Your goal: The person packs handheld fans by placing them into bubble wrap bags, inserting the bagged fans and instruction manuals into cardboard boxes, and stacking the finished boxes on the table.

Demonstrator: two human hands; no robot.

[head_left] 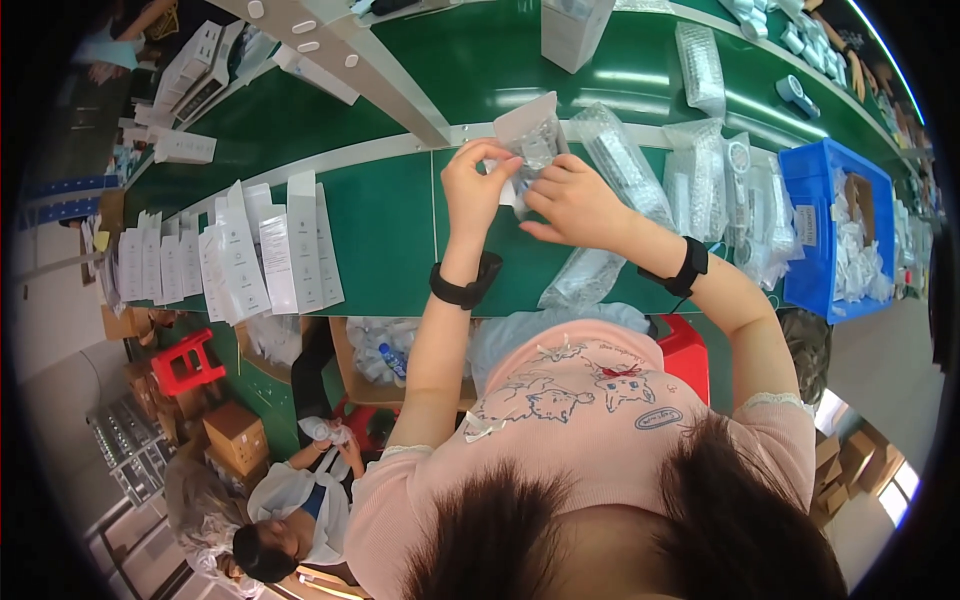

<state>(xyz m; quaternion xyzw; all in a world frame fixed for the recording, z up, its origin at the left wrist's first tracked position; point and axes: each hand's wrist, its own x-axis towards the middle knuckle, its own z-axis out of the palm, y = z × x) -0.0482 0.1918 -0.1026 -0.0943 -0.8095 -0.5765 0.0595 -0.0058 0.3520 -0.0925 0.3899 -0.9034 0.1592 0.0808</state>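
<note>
Over the green table, my left hand (475, 185) pinches the edge of an open white box (522, 118) between thumb and fingers. Clear bubble wrap (540, 145) shows at the box's mouth; what it wraps cannot be made out. From the other side, my right hand (578, 203) has its fingers curled against the bubble wrap and box, partly hiding them. Just beyond my right hand lies a long bubble-wrapped item (622, 160). Another bubble-wrap pouch (580, 277) rests by the table's near edge, below my right wrist.
Several white boxes (290, 245) stand in rows at the left. More bubble-wrapped items (697, 180) lie to the right, beside a blue bin (808, 275) with crumpled plastic. A metal post (365, 75) rises at the far side. Someone in white (325, 520) sits at the lower left.
</note>
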